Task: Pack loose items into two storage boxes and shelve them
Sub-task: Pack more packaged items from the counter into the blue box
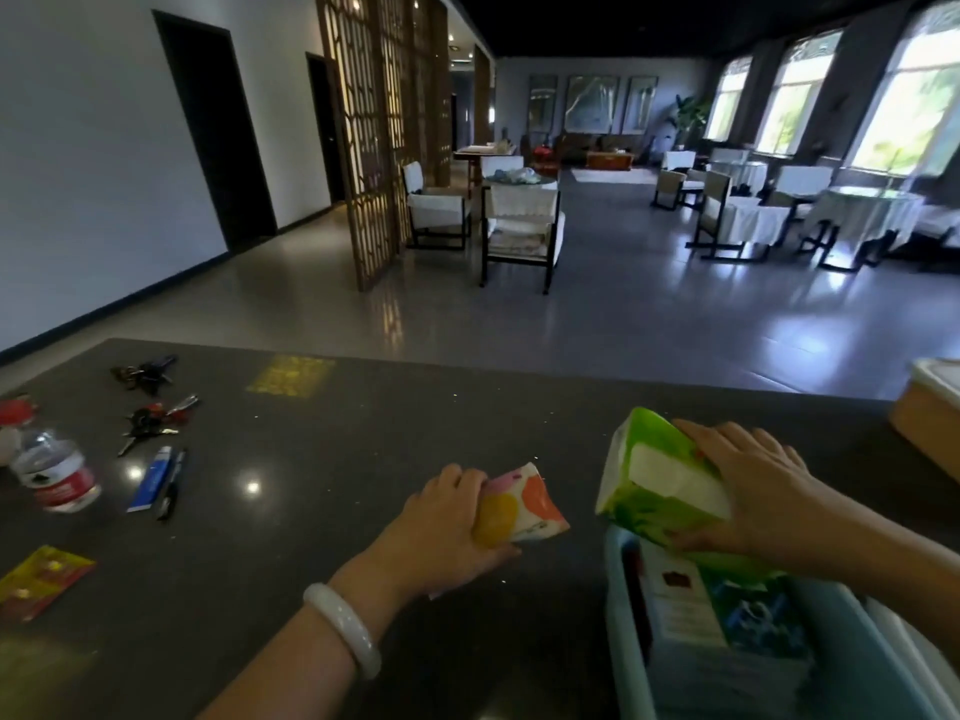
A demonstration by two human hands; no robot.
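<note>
The green-and-white tissue pack (655, 480) sits tilted at the lower right of the frame, above the pale blue storage box (852, 662). My right hand (748, 498) clamps it, fingers over its top and thumb beneath. My left hand (441, 527) grips a small colourful pack (519, 506) low over the dark counter (322, 485), mid-frame.

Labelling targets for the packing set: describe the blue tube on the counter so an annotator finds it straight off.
Start at the dark counter and go to its left side, just right of the water bottle with the red label. The blue tube lies flat there, below a bunch of keys. A black pen lies alongside it; the tube is the wider one, blue and white.
</note>
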